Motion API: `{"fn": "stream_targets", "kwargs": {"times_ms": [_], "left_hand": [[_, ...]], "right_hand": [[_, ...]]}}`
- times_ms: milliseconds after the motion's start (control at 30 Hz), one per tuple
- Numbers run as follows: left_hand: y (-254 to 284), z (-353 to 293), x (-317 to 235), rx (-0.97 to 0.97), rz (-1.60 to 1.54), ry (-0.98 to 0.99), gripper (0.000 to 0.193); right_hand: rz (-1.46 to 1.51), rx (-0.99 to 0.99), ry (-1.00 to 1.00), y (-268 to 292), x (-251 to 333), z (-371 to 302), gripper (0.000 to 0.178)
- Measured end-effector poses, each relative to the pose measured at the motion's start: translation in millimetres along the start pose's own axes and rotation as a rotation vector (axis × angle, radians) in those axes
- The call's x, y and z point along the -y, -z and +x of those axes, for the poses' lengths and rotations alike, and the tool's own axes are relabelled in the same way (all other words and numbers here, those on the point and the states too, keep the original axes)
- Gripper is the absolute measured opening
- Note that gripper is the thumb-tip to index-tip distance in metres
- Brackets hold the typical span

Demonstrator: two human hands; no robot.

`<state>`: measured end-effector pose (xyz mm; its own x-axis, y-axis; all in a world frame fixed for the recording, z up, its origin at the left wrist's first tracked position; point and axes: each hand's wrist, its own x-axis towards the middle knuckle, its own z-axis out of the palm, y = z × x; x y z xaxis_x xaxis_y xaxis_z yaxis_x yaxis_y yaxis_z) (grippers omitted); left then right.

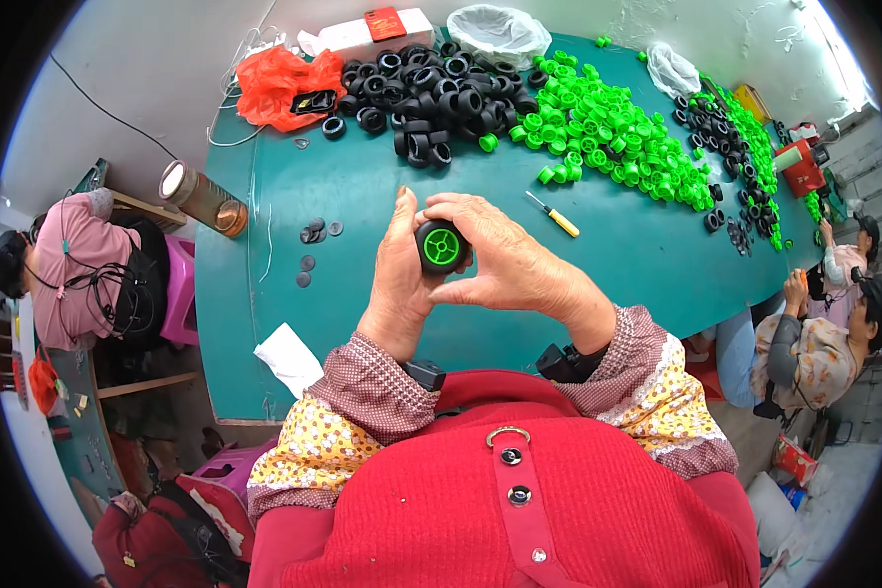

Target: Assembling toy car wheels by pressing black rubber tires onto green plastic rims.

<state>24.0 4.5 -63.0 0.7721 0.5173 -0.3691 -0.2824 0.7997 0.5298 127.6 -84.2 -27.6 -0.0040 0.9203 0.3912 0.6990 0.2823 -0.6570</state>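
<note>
Between my two hands is a toy wheel (443, 247), a black tyre around a green spoked hub that faces up. My left hand (399, 279) wraps the wheel from its left side, thumb pointing away from me. Curved over its far and right edge, my right hand (510, 257) grips it too, with the thumb along the near side. Beyond my hands lies a heap of black tyres (451, 98), and to its right spreads a large pile of green wheel hubs (608, 137). Several small dark discs (314, 233) lie left of my hands.
A screwdriver with a yellow handle (563, 221) lies right of my hands. At the left edge stands a brown bottle (204, 200); a red plastic bag (284, 86) and a white tissue (289, 359) are also on the green table (363, 176). Other people sit left and right.
</note>
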Motion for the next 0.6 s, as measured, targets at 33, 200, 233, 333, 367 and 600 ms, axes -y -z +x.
{"fn": "stream_targets", "kwargs": {"times_ms": [33, 200, 233, 333, 367, 600], "left_hand": [[-1.0, -0.8, 0.6, -0.002, 0.0, 0.002, 0.051], [-7.0, -10.5, -5.2, 0.162, -0.061, 0.058, 0.049], [-5.2, -9.1, -4.2, 0.161, -0.062, 0.056, 0.049], [1.4, -5.8, -0.8, 0.184, -0.119, -0.002, 0.053], [3.9, -5.2, -3.9, 0.142, -0.036, 0.006, 0.051], [-9.1, -14.8, -13.8, 0.165, 0.063, -0.03, 0.043]], "right_hand": [[-0.033, 0.022, -0.047, 0.3, 1.0, 1.7, 0.055], [-0.049, 0.017, 0.003, 4.1, 3.5, 4.0, 0.052], [-0.006, 0.041, 0.022, 5.7, 5.5, 5.1, 0.053], [-0.073, 0.012, 0.059, 8.6, 8.3, 5.4, 0.051], [-0.072, 0.012, 0.056, 6.4, 8.2, 4.2, 0.051], [-0.063, -0.082, -0.016, 5.3, 2.1, 2.2, 0.052]]}}
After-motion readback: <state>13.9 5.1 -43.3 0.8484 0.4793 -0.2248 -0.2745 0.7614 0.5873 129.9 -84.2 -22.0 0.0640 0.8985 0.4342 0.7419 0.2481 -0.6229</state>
